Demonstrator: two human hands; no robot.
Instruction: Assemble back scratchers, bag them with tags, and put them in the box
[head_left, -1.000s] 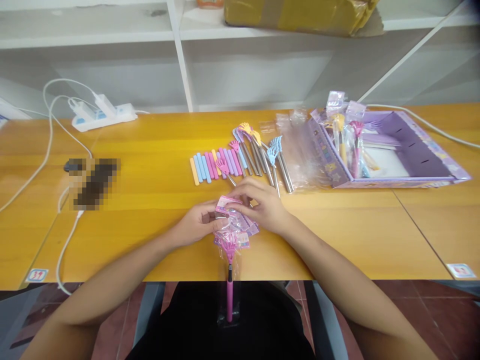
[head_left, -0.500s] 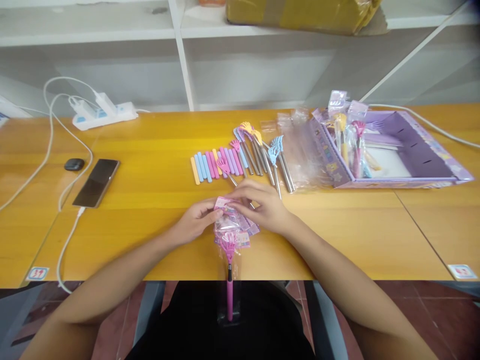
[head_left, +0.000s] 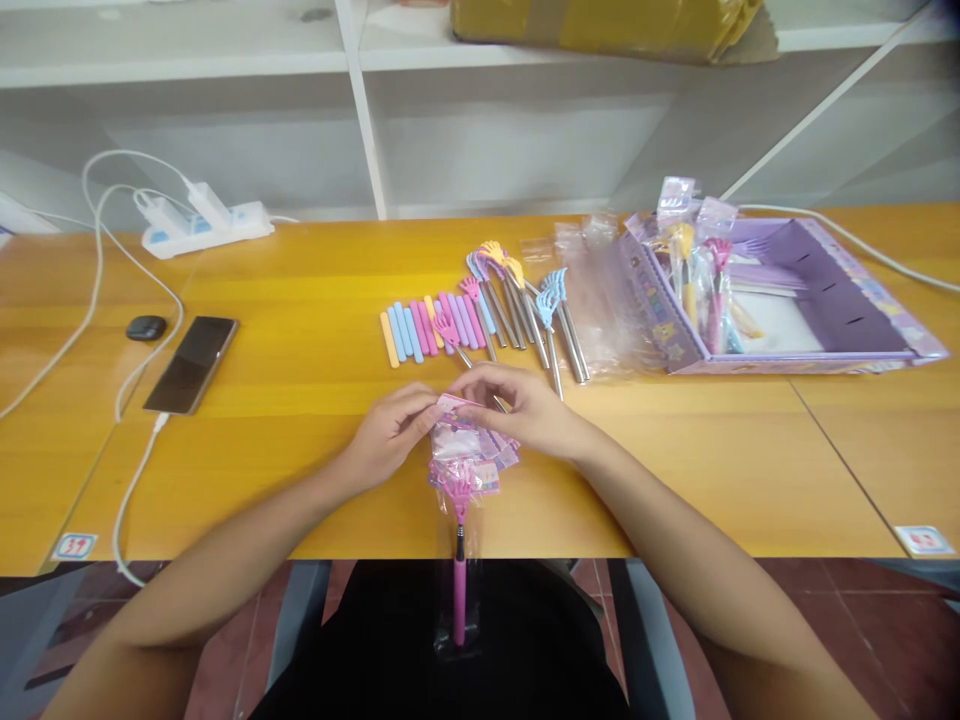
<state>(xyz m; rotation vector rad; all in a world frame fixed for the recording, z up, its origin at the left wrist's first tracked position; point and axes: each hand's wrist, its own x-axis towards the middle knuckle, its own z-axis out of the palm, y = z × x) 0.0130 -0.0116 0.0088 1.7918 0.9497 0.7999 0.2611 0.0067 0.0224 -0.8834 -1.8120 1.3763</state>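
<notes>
My left hand (head_left: 390, 432) and my right hand (head_left: 525, 408) meet at the near middle of the yellow table (head_left: 300, 460). Both pinch the printed top flap of a clear plastic bag (head_left: 463, 455). Inside the bag lies a pink back scratcher (head_left: 458, 540) with a claw head, its pink handle hanging past the table's front edge over my lap. Just beyond my hands lies a row of loose back scratchers (head_left: 517, 300) with steel shafts and coloured claw heads, beside pastel handle grips (head_left: 427, 330).
A purple display box (head_left: 825, 320) with bagged scratchers (head_left: 694, 260) stands at the right, with empty clear bags (head_left: 600, 300) beside it. A phone (head_left: 192, 363), a small dark case (head_left: 146, 327), a power strip (head_left: 202, 222) and white cables lie at the left. White shelves stand behind.
Both hands have shifted slightly on the bag's top flap, the fingers closing tighter together over it. The bag and scratcher stay in place.
</notes>
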